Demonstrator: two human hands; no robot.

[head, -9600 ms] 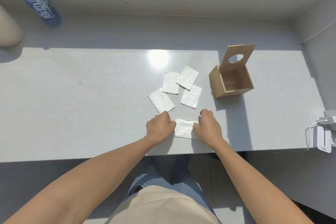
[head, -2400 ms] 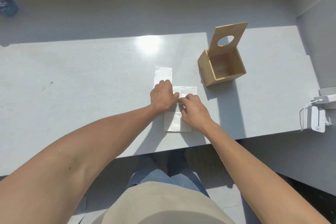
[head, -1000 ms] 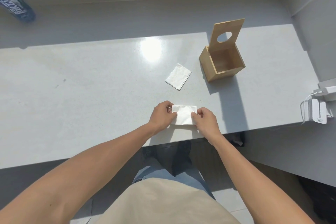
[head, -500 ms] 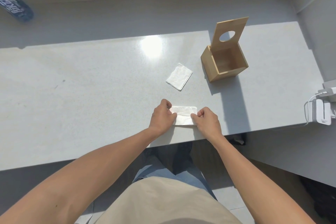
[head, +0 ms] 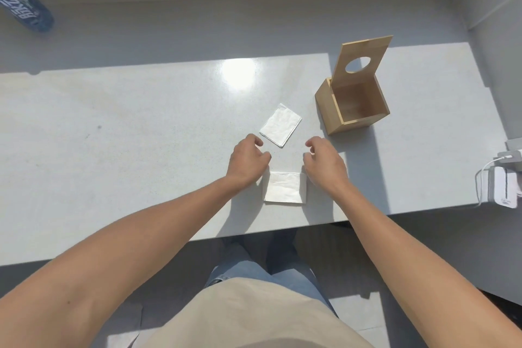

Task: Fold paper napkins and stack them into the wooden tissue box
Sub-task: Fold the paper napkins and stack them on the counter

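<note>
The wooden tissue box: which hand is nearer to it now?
The right hand. It hovers in front of the wooden tissue box, slightly to its left, a short gap away. The left hand is farther left, beyond the tilted napkin.

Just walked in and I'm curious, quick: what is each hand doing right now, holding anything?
Left hand: open, fingers loosely curled, holding nothing.
Right hand: open, fingers loosely curled, holding nothing.

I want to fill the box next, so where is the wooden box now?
The wooden box stands on the table's far right part, lid raised, just right of the tilted napkin.
</note>
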